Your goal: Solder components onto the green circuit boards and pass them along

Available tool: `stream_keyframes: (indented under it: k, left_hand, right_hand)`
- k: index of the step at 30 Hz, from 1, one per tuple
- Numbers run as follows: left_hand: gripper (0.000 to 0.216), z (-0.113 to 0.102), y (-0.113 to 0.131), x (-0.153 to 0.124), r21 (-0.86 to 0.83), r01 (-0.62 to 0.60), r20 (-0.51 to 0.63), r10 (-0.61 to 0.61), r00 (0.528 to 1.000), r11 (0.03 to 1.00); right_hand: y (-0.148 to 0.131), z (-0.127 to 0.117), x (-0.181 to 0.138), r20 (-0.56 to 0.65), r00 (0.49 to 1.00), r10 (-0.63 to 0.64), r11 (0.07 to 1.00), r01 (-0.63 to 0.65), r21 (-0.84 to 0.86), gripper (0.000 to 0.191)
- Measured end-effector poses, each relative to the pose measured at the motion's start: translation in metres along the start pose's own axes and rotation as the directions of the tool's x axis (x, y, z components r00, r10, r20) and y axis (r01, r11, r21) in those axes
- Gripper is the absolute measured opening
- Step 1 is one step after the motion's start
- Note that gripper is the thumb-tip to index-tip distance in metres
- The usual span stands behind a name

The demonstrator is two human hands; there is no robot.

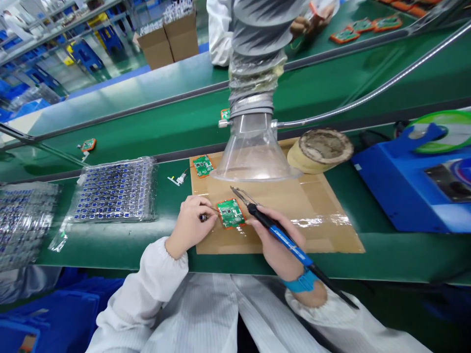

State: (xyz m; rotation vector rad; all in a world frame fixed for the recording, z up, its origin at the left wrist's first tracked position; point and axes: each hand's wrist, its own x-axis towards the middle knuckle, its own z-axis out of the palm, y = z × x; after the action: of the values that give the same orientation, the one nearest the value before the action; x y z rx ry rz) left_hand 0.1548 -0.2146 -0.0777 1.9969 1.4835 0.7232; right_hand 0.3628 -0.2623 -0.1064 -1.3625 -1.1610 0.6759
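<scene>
Blue-handled, the soldering iron [286, 239] sits clamped in the fingers of the right hand [276, 252]. Thumb and forefinger of the left hand [193, 223] pinch together on a thin wire [217, 211] left of the green circuit board [231, 213], flat on cardboard [312, 208]; farther hangs a clear hood [255, 154].

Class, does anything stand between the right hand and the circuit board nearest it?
Nothing visible stands between the right hand and the circuit board. The clear funnel hangs beyond the board, not between them.
</scene>
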Motion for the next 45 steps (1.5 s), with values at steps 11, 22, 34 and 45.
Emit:
stream_keyframes:
  k: [11,22,34,45]
  left_hand:
    - [0.019,0.002,0.001,0.015,0.048,0.165,0.152,-0.170,0.974,0.985]
    - [0.021,-0.002,0.008,0.022,0.078,0.221,0.224,-0.233,0.946,0.972]
    - [0.025,-0.003,0.008,0.022,0.035,0.248,0.236,-0.249,0.939,0.968]
    - [0.025,-0.001,0.007,0.024,0.039,0.235,0.231,-0.237,0.944,0.971]
  right_hand:
    - [0.013,-0.023,-0.017,0.173,0.970,-0.172,0.975,0.193,-0.107,0.010]
    - [-0.001,-0.015,-0.009,0.188,0.954,-0.233,0.958,0.258,-0.124,0.013]
    - [0.001,-0.016,-0.011,0.199,0.950,-0.242,0.957,0.267,-0.111,0.014]
    - [0.000,-0.016,-0.013,0.241,0.941,-0.238,0.952,0.275,-0.133,0.015]
